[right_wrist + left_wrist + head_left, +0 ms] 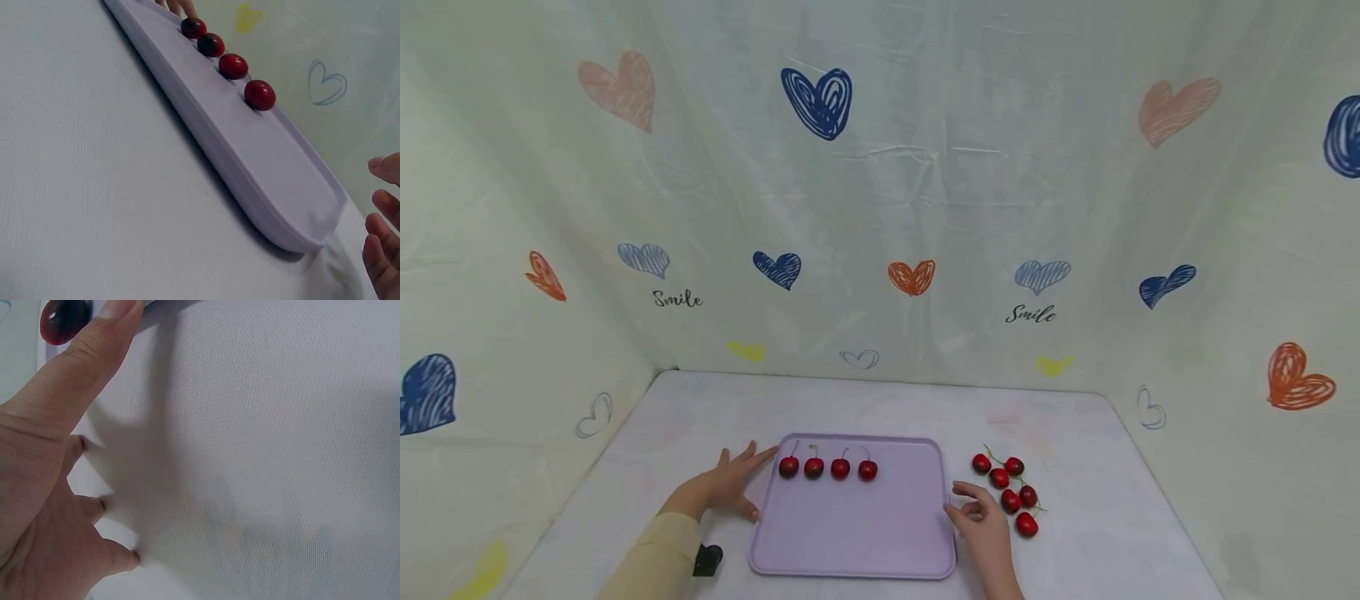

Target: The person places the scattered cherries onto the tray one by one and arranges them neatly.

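Note:
A lilac tray (850, 533) lies flat on the table, with several dark red cherries (840, 468) in a row along its far left part, stems pointing away. My left hand (724, 485) rests at the tray's left side, fingers spread, one fingertip near the far corner. In the left wrist view the thumb (94, 356) reaches the tray's edge beside a cherry (62, 322). Beside the right rim is my right hand (983, 523), its fingers loosely bent with nothing between them. The right wrist view shows these fingers (384, 240) apart from the tray (275, 162).
More cherries (1011, 501), several with green stems, lie loose on the table (1075, 467) right of my right hand. A small black object (707, 560) sits by the left sleeve (658, 554). A curtain (880, 208) printed with hearts surrounds the table's back and sides.

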`<state>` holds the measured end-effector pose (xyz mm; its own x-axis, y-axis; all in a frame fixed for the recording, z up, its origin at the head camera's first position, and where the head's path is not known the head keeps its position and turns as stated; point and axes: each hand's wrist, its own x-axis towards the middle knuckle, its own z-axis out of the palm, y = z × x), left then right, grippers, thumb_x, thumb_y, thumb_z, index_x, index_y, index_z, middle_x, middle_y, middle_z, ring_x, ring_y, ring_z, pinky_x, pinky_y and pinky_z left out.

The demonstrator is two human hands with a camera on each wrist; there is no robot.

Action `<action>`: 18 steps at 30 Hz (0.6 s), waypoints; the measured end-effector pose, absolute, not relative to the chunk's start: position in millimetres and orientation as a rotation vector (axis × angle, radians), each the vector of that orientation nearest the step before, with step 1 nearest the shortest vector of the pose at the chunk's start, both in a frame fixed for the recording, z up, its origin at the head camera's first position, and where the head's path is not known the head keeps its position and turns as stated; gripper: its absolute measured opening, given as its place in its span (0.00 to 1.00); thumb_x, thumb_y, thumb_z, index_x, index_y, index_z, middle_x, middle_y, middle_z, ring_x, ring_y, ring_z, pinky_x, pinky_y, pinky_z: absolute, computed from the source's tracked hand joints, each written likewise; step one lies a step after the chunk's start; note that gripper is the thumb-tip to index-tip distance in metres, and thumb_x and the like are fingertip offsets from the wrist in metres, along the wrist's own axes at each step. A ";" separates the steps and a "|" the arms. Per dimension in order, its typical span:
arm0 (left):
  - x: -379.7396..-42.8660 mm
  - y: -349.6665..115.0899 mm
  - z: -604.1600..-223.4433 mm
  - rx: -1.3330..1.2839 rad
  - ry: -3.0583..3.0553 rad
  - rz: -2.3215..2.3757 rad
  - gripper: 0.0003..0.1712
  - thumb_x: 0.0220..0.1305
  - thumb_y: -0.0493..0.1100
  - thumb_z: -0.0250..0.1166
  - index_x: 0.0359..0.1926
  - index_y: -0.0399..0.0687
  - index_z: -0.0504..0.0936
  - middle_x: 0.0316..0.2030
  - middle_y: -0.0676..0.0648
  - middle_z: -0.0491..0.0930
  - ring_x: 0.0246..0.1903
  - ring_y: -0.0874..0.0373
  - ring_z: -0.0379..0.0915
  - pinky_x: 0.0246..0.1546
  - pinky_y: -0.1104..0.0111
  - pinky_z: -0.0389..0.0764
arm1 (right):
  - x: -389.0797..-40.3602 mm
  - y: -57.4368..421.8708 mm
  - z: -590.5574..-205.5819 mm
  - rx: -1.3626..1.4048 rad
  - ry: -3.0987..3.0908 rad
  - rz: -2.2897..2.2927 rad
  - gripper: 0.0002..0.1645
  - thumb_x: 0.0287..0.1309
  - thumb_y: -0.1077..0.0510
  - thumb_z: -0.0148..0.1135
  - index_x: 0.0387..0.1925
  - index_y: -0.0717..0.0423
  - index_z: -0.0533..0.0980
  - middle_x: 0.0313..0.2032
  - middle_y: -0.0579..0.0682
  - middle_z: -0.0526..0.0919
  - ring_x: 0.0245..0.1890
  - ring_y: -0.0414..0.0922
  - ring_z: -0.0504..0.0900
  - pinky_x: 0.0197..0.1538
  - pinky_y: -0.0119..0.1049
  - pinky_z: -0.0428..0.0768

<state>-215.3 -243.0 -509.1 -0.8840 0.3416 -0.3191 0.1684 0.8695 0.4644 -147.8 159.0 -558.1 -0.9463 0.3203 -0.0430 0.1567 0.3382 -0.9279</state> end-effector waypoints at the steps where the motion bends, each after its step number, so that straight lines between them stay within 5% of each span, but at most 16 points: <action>1: -215.7 -242.8 -510.1 0.370 2.646 0.600 0.61 0.38 0.44 0.81 0.73 0.42 0.58 0.69 0.20 0.46 0.61 0.11 0.32 0.54 0.24 0.43 | -145.7 162.7 -557.2 -0.456 -2.445 1.667 0.22 0.50 0.63 0.73 0.49 0.58 0.81 0.44 0.53 0.83 0.33 0.42 0.73 0.27 0.29 0.76; 18: -214.7 -241.2 -509.4 0.344 2.653 0.592 0.61 0.38 0.44 0.81 0.73 0.44 0.58 0.70 0.22 0.46 0.61 0.11 0.32 0.51 0.22 0.46 | -117.4 217.1 -552.6 -0.721 -2.421 1.491 0.24 0.55 0.64 0.69 0.55 0.60 0.77 0.46 0.56 0.78 0.36 0.49 0.73 0.26 0.30 0.75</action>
<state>-214.7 -241.2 -509.4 -0.8901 0.3177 -0.3267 0.1486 0.8801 0.4508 -117.4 217.1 -552.6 -0.8587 0.5067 -0.0767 0.2964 0.3690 -0.8809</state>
